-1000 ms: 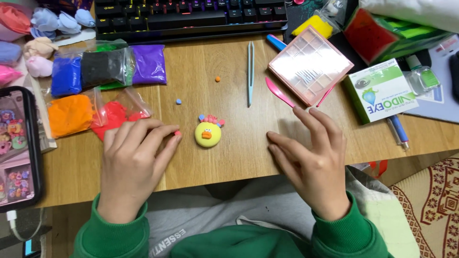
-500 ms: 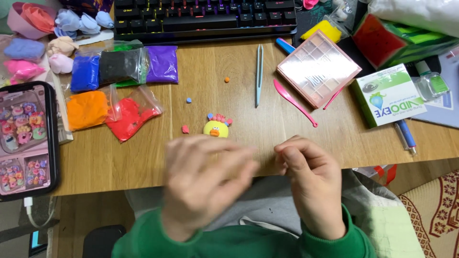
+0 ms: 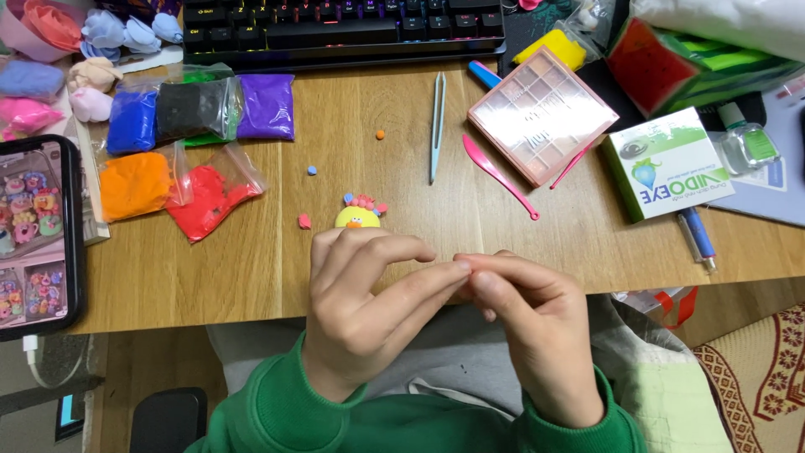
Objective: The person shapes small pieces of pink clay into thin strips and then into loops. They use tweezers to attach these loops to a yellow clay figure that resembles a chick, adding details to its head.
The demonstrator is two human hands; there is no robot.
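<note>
My left hand (image 3: 360, 310) and my right hand (image 3: 537, 327) meet over the front edge of the wooden table (image 3: 210, 277). Their fingertips pinch together on a tiny pinkish clay bit (image 3: 466, 269) that barely shows. Just beyond my left hand's knuckles sits a small yellow clay figure (image 3: 359, 220) with pink and blue dots on top; its lower part is hidden by my fingers. A loose pink clay crumb (image 3: 303, 221) lies left of the figure.
Bags of orange (image 3: 134, 184), red (image 3: 205, 197), blue (image 3: 132, 122), black (image 3: 189, 107) and purple clay (image 3: 267, 105) lie at left. Tweezers (image 3: 437, 126), a pink sculpting tool (image 3: 499, 176), a pink compartment box (image 3: 541, 113), a phone (image 3: 33, 235) and a keyboard (image 3: 344, 25) surround them.
Both hands lifted off the table, where they lay flat beside the yellow figure, and came together near the front edge with fingertips pinched.
</note>
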